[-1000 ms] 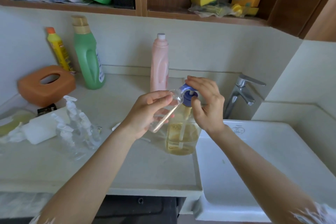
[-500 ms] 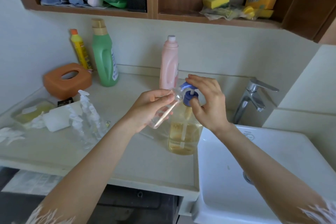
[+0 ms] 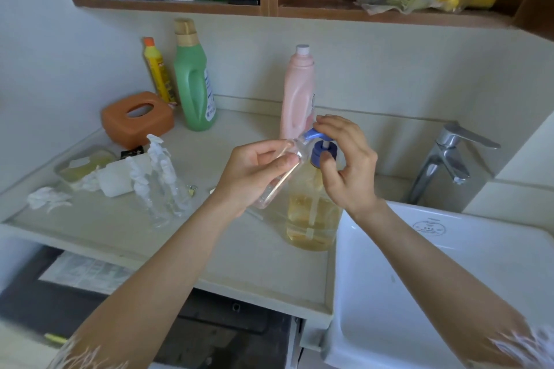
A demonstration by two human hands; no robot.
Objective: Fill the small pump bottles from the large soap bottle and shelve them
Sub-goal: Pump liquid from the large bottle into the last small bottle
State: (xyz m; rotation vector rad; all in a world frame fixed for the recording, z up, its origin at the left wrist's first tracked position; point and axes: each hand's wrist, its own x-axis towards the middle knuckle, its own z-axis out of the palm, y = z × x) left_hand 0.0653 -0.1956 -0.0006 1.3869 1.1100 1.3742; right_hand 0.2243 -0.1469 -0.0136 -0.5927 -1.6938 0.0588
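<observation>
Head view: counter beside sink
Left hand (image 3: 254, 171): fingers curled round small clear bottle (image 3: 280, 178), tilted, mouth up at the blue pump (image 3: 319, 145) spout
Right hand (image 3: 344, 165): fingers on top of the pump head, thumb at its collar
Large soap bottle (image 3: 311, 219): upright on counter (image 3: 239, 249) by sink (image 3: 419, 293), amber liquid in lower part
Other small pump bottles (image 3: 162, 183): clustered on counter, left, apart from both hands

Soft even daylight, faint shadows, wide-angle edge bending, blurred lower corners
</observation>
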